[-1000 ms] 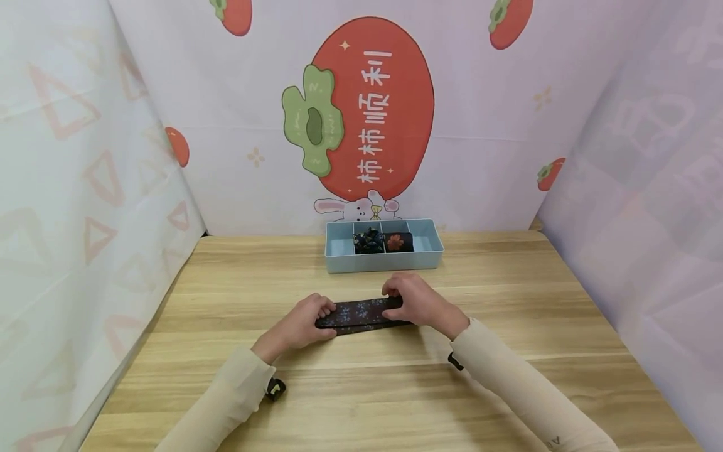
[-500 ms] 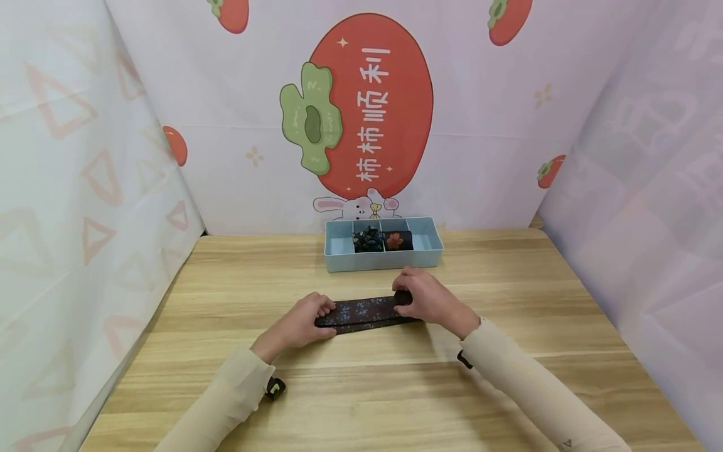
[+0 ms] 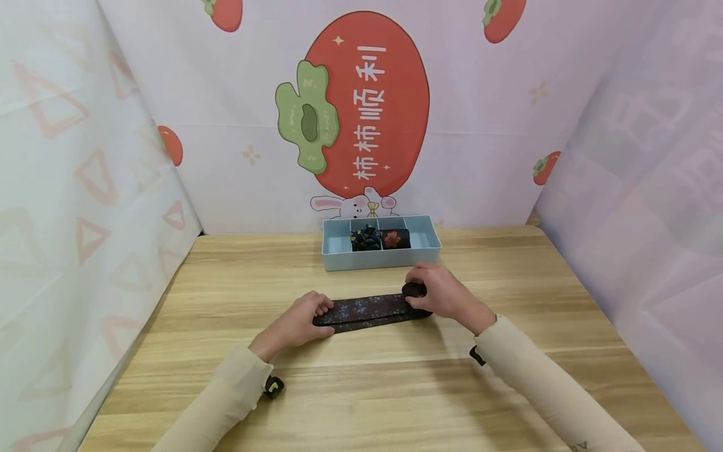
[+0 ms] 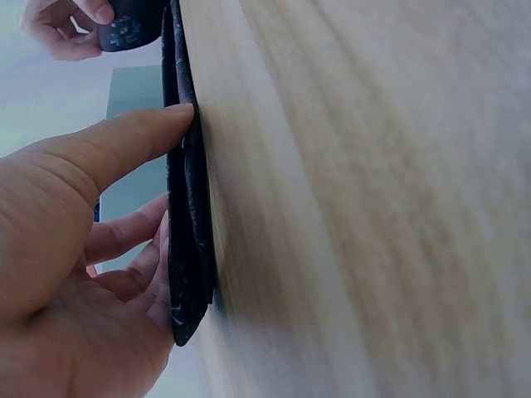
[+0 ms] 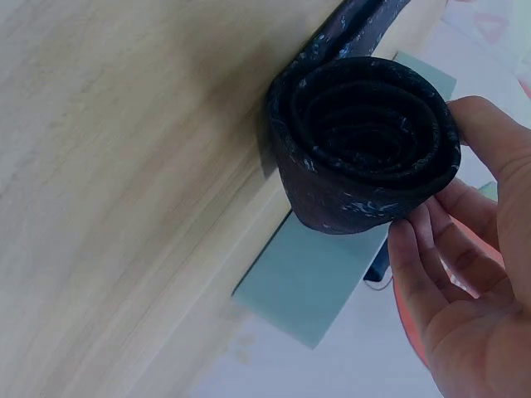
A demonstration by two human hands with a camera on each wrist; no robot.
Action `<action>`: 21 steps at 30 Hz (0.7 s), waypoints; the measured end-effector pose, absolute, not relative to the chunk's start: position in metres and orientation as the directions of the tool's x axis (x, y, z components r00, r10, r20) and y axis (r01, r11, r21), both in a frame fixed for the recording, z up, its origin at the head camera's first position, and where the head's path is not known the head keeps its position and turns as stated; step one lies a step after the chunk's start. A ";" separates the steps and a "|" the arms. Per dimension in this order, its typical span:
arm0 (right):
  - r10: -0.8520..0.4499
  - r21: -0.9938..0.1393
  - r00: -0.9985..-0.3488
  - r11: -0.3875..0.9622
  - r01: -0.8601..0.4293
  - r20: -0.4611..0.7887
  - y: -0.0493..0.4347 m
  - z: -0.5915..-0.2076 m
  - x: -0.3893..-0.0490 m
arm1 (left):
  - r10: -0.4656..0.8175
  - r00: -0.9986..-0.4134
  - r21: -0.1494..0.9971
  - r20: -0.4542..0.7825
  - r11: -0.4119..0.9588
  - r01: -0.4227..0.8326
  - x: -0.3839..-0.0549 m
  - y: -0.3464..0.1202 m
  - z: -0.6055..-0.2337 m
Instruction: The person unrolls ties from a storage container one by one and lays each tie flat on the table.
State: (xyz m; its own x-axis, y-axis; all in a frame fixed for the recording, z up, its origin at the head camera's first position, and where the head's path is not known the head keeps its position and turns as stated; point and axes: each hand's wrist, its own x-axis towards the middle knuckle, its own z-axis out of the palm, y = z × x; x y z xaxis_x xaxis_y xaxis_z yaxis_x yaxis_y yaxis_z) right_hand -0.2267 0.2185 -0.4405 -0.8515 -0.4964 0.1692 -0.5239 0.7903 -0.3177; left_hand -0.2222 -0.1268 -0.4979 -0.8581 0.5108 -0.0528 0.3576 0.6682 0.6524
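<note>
A dark necktie (image 3: 361, 309) with small blue flowers lies stretched across the table, doubled lengthwise. My left hand (image 3: 296, 320) holds its left end, thumb along the near edge and curled fingers at the far edge. Toward the right, the tie is wound into a coil (image 5: 365, 149), whose spiral layers show in the right wrist view. My right hand (image 3: 446, 294) grips that coil between thumb and fingers. In the left wrist view, the folded tie edge (image 4: 189, 215) lies against the wood, under my left thumb.
Behind the tie stands a light blue divided box (image 3: 381, 260). Its middle compartments hold a dark patterned cloth bundle (image 3: 366, 238) and a dark roll with an orange flower (image 3: 395, 238). A printed curtain (image 3: 480, 125) hangs at the table's back edge.
My right hand has moved to the right and slightly away with the coil, which shows more now. The flat stretch between the hands looks longer. My left hand has stayed in place.
</note>
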 end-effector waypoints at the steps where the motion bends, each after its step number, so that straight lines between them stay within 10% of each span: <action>1: -0.494 -0.317 -0.852 0.791 -0.523 0.171 0.220 -0.440 -0.226 | 0.509 -0.859 0.651 -0.053 0.670 0.357 -0.222 -0.127 -0.498; 21: -0.407 -0.327 -0.895 0.833 -0.446 0.183 0.270 -0.449 -0.221 | 0.518 -0.854 0.653 -0.047 0.663 0.366 -0.222 -0.128 -0.497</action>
State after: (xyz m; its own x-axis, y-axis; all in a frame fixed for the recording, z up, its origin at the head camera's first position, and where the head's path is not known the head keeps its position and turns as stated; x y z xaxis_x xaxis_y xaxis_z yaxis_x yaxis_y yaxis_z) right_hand -0.2212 0.2703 -0.4489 -0.8948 -0.4072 0.1831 -0.4460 0.8333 -0.3267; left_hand -0.2222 -0.1279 -0.4971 -0.8541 0.5180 -0.0470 0.3663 0.6631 0.6528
